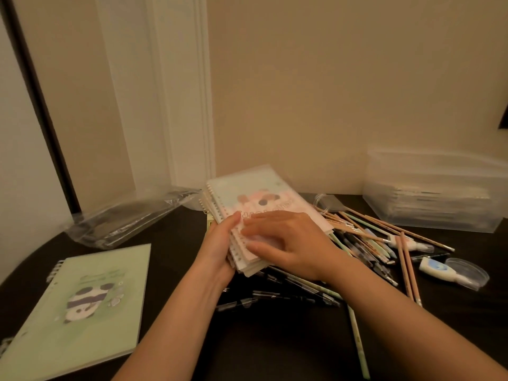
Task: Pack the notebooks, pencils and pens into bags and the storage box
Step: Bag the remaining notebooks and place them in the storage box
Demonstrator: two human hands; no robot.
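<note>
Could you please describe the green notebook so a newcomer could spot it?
On the dark table, look near left, below the clear bags. The green notebook lies flat there alone, panda on its cover; the other notebooks are stacked between the left hand and right hand.

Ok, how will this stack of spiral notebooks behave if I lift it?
Probably slippery: the stack of notebooks has glossy plastic covers and sits unevenly fanned, so books may slide apart. Likely heavy, being several thick. The left hand gripping the spiral edge should steady it.
</note>
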